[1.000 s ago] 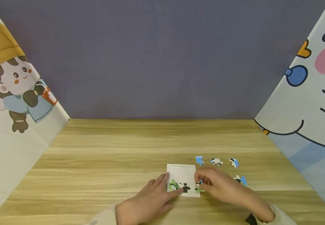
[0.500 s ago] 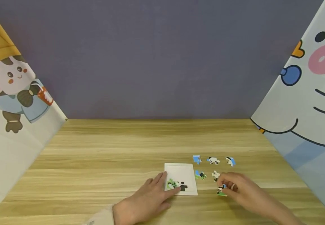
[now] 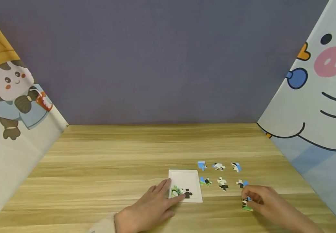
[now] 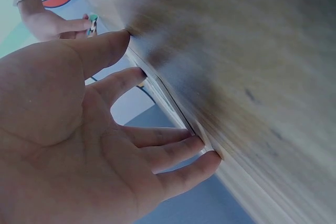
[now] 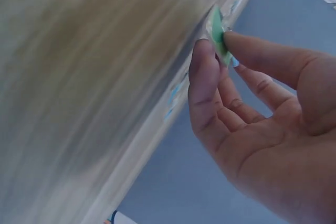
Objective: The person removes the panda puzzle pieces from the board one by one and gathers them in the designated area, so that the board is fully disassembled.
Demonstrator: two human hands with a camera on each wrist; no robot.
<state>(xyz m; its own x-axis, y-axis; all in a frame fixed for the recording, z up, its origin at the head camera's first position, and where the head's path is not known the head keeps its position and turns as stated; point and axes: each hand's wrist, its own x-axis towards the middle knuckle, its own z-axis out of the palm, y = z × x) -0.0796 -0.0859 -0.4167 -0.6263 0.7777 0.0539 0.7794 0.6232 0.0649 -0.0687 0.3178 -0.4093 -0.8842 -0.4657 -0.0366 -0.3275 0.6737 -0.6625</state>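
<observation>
I Pinched a Puzzle Piece (image 3: 246, 208)

My right hand (image 3: 268, 203) held it between thumb and fingertips, well right of the white tray (image 3: 184, 178), where my left hand (image 3: 147, 207) rested, fingers extended. Farther off, six loose pieces (image 3: 222, 182) lay in two rows before the grey wall (image 3: 162, 64).

Grey-purple wall (image 3: 162, 64) is met by wood-grain tabletop (image 3: 112, 155); yellow-hatted cartoon figure (image 3: 12, 84) is printed left, pink-snouted white cartoon animal (image 3: 328, 103) right.
</observation>
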